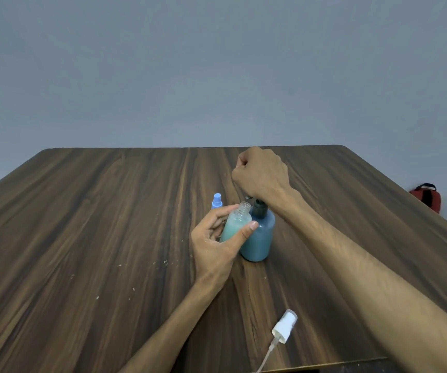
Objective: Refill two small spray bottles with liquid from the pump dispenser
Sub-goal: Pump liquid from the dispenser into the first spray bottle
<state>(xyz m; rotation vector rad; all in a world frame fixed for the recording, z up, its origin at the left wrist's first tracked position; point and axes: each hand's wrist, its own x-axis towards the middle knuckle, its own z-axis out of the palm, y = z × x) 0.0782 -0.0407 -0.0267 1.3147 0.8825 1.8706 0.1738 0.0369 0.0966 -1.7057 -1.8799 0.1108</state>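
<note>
1. Nearest the camera, a white spray cap point(284, 327) with its dip tube lies on the wooden table point(96, 224), well apart from the bottles; it is off its bottle, so the uncapping step is done for this one.
2. Further in, the left hand point(217, 243) grips an open clear spray bottle point(237, 223) between thumb and fingers, tilted slightly, its threaded neck just beside the dispenser's dark pump head.
3. That bottle shows pale blue-green liquid up to about its shoulder, so I judge the first fill well advanced, perhaps nearly finished.
4. Touching it on the right stands the blue pump dispenser point(260, 238), upright on the table.
5. Above the pump, the right hand point(260, 176) is curled into a fist; the wrist hides the pump top, so whether it grasps or presses the pump cannot be told.
6. Behind the left hand, a second small bottle with a blue spray cap point(216, 201) stands with its cap on; its body is hidden.
7. Left to do, by my judgement: recap the clear bottle, then uncap, fill and close the blue-capped one.
</note>
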